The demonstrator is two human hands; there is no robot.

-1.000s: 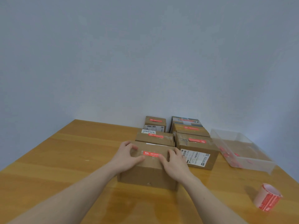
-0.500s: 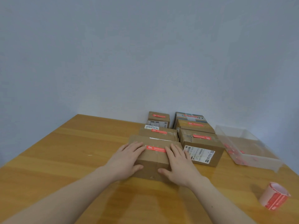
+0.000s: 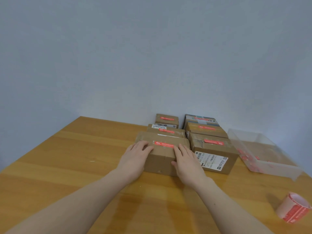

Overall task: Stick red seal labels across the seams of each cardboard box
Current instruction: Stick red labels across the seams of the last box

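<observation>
Hands are lying flat, fingers straight, on nearest box (image 3: 162,156); left hand (image 3: 135,157) and right hand (image 3: 186,162) are flanking seal label (image 3: 164,144), its long axis running crosswise between my fingertips.

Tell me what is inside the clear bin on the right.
The clear bin holds a few small red pieces along its near wall, likely label scraps. Their print is too small to read, and the frosted wall blurs anything else low down.
</observation>
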